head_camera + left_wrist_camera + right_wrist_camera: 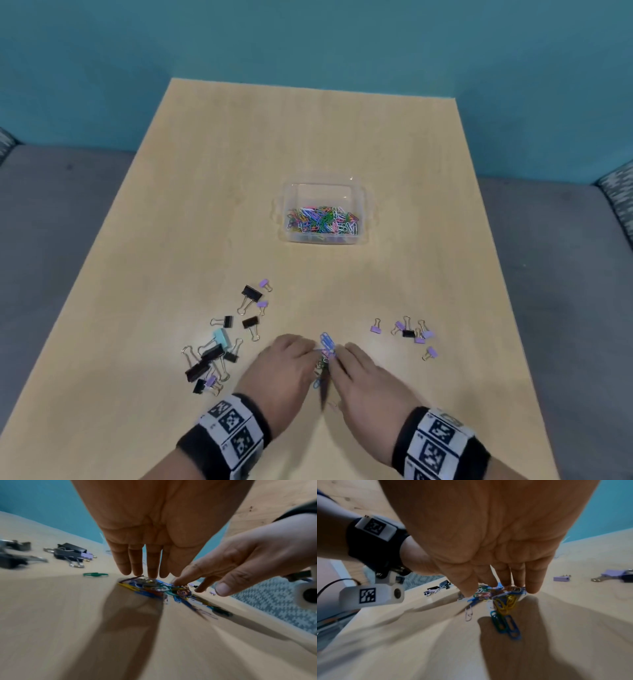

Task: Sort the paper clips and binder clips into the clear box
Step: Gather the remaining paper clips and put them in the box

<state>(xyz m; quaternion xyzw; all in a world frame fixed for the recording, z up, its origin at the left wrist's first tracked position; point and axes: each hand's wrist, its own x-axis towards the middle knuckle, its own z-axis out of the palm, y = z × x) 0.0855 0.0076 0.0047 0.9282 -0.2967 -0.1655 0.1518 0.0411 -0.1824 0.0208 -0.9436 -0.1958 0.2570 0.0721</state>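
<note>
Wooden table, 1 clear box, 2 hands, 2 binder-clip grps, left, right

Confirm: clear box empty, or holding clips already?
Partly filled. The lidless clear box holds a layer of coloured paper clips; no binder clips show inside.

One clear box, two hands, seven lilac binder clips at right

Right hand: straight fingers touch the paper clips. Purple binder clip lies at 3 o'clock.
</note>
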